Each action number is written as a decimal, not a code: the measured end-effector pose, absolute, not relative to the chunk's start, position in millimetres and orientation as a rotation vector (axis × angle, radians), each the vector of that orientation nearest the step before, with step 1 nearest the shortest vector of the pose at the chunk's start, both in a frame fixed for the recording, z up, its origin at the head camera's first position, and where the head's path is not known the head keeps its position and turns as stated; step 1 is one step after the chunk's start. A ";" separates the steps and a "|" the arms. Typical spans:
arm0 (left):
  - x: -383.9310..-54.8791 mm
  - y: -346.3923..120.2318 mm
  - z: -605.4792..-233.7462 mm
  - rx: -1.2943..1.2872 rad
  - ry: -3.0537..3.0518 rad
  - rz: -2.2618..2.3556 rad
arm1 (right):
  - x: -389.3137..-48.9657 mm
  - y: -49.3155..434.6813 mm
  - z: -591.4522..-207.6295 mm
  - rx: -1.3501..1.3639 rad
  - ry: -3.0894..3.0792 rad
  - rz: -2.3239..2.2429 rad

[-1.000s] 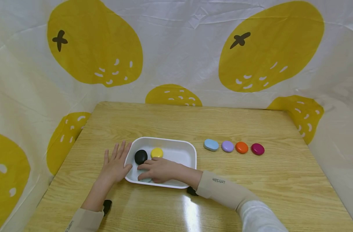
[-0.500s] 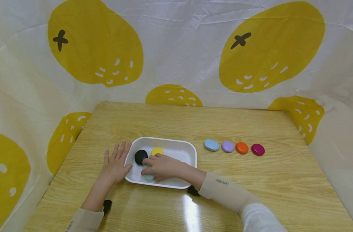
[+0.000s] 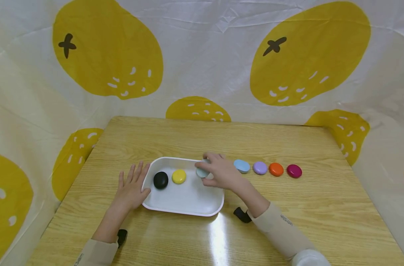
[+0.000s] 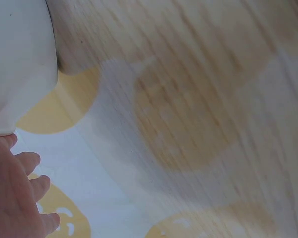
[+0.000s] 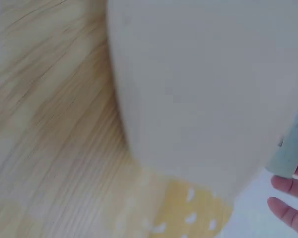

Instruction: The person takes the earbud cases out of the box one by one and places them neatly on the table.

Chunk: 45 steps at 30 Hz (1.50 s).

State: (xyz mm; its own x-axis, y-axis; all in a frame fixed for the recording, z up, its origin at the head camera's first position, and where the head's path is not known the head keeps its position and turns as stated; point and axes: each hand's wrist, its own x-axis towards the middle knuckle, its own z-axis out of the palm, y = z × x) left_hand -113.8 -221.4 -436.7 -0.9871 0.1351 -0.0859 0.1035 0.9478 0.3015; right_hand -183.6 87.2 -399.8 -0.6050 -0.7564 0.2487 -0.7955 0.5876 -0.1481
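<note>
Centrally, spread left hand (image 3: pixel 130 192) touches tray (image 3: pixel 192 201) edge; open room adjoins black disc (image 3: pixel 160 180), yellow disc (image 3: pixel 179 176) inside; right hand (image 3: pixel 223 173) pinches pale disc (image 3: pixel 202 170).

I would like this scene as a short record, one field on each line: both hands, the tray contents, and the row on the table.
left hand: touches the left end of the white rounded-rectangular tray
right hand: pinches a pale blue-green rounded piece, seen over the tray's right part
in tray: black round piece, yellow round piece
row right of tray, left to right: light-blue oval piece, lilac round piece, orange round piece, dark-magenta round piece
surface: light wood-grain table
</note>
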 end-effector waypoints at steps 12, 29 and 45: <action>-113.4 -222.4 -436.0 0.190 2.998 0.471 | -171.8 145.5 -410.2 0.754 -2.720 0.467; -114.7 -222.1 -434.0 0.194 2.995 0.475 | -149.0 148.0 -441.0 0.310 -3.064 0.300; -113.8 -221.0 -432.2 0.184 2.974 0.473 | -148.9 149.2 -450.4 0.321 -3.103 0.278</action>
